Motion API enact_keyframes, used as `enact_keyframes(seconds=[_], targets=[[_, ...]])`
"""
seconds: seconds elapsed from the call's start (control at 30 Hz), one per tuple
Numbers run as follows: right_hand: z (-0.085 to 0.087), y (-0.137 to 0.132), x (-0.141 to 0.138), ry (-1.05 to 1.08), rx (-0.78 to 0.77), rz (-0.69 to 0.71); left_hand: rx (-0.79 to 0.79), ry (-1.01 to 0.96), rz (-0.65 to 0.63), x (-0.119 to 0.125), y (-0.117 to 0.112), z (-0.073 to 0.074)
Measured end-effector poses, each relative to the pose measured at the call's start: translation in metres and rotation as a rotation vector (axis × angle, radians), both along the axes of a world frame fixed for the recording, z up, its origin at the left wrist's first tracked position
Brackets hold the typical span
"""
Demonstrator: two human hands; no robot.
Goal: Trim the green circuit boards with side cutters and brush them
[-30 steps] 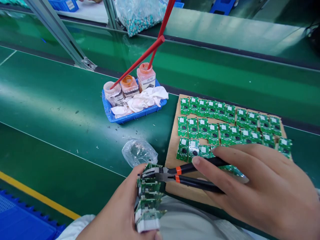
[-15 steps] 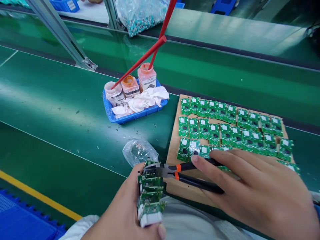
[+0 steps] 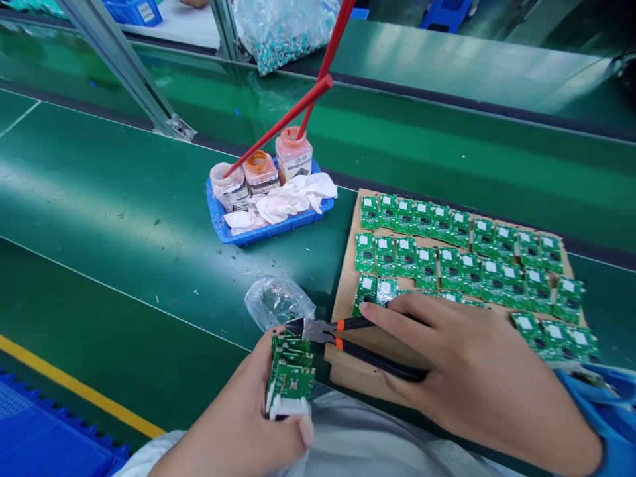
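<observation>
At the far left, a blue crate (image 3: 50, 430) sits low beside a yellow line (image 3: 84, 387), and a metal post (image 3: 129, 73) slants down to the green bench (image 3: 114, 205). On the bench a blue tray (image 3: 278, 231) carries three jars (image 3: 262, 175) and a crumpled white cloth (image 3: 293, 199); red rods (image 3: 278, 128) lean out of the two outer jars. Nearer the person, the left hand (image 3: 248, 411) is closed around a stack of green circuit boards (image 3: 292, 381), with a clear plastic bag (image 3: 278, 298) lying just beyond it. The pliers (image 3: 380, 358) point left, their tip at the stack's far end; whether it touches a board cannot be told. The right hand (image 3: 472, 361) grips their black handles, which are spread, above a cardboard sheet (image 3: 346, 288) bearing rows of boards (image 3: 470, 265). A blue sleeve (image 3: 596, 401) shows at the right wrist.
</observation>
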State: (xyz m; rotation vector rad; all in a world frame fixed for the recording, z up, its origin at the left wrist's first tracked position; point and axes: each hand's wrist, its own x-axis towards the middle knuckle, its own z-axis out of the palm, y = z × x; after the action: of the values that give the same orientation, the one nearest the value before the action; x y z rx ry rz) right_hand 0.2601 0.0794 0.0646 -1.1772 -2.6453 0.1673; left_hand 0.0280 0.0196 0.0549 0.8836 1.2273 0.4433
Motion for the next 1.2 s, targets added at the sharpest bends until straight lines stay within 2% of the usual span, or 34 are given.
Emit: enact_keyframes(seconds=[0.1,0.23,0.3,0.43,0.6,0.8,1.0,1.2], targets=[[0.004,0.001,0.002,-0.025,-0.035,-0.012,-0.032,0.031,-0.024,-0.001,0.0,0.003],[0.005,0.001,0.009,-0.074,0.112,-0.02,-0.102,0.057,-0.007,-0.001,-0.002,0.006],[0.005,0.002,0.012,-0.085,0.177,-0.007,-0.059,0.08,-0.022,-0.003,-0.005,0.004],[0.005,0.003,0.016,-0.104,0.194,0.06,0.097,0.058,-0.026,-0.006,-0.011,-0.001],[0.004,0.0,0.018,-0.11,0.205,0.07,0.199,0.032,0.007,-0.005,-0.012,0.001],[0.005,-0.001,0.018,-0.114,0.233,0.072,0.302,0.061,-0.072,-0.008,-0.012,-0.002],[0.003,-0.002,0.017,-0.114,0.266,0.069,0.321,0.056,-0.06,-0.008,-0.012,-0.004],[0.004,-0.001,0.014,-0.102,0.298,0.058,0.244,-0.014,0.043,-0.003,-0.012,-0.003]])
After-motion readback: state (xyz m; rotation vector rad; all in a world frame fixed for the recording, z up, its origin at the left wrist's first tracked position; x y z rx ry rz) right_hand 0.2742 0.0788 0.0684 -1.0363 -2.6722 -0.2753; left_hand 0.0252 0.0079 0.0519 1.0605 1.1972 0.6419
